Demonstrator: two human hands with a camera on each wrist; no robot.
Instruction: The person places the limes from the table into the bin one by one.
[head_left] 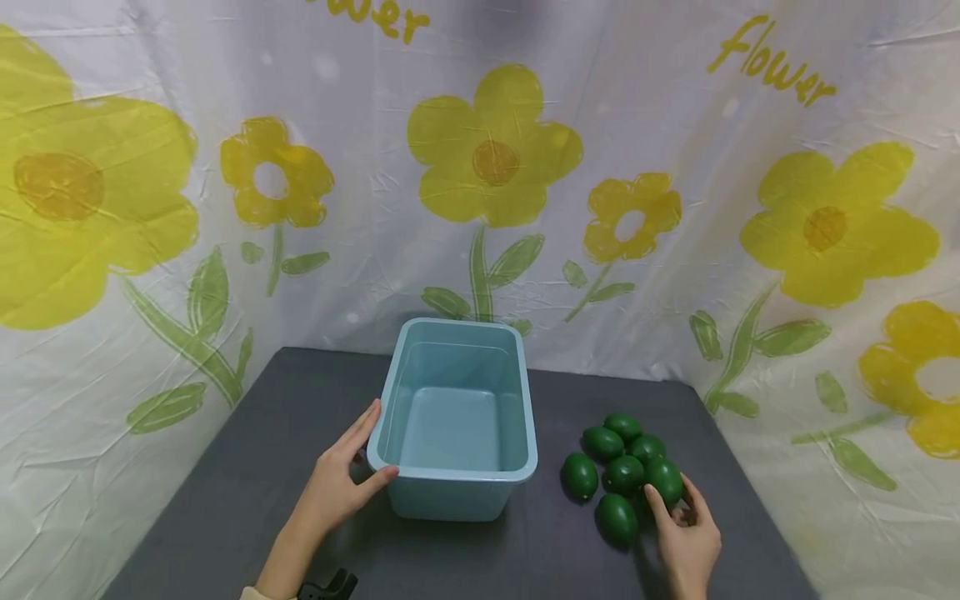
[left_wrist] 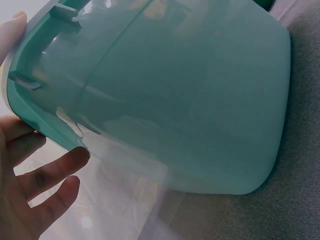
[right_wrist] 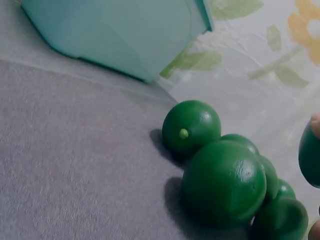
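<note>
A light blue-green plastic bin (head_left: 453, 496) stands on the dark table with its inside bare. My left hand (head_left: 337, 479) grips its near left corner, thumb at the front rim and fingers along the left rim; in the left wrist view two lower fingers (left_wrist: 55, 172) hang below the rim. To the right of the bin, several dark green limes (head_left: 602, 443) lie in a loose cluster. My right hand (head_left: 690, 537) holds one lime (head_left: 664, 481) between thumb and fingers at the cluster's near right. In the right wrist view this held lime (right_wrist: 311, 155) shows partly at the right edge.
A dark grey table (head_left: 547, 550) lies under everything. White cloth (head_left: 360, 275) with printed yellow flowers hangs close behind the table and along its sides. A dark wrist strap (head_left: 330, 586) shows at the left wrist.
</note>
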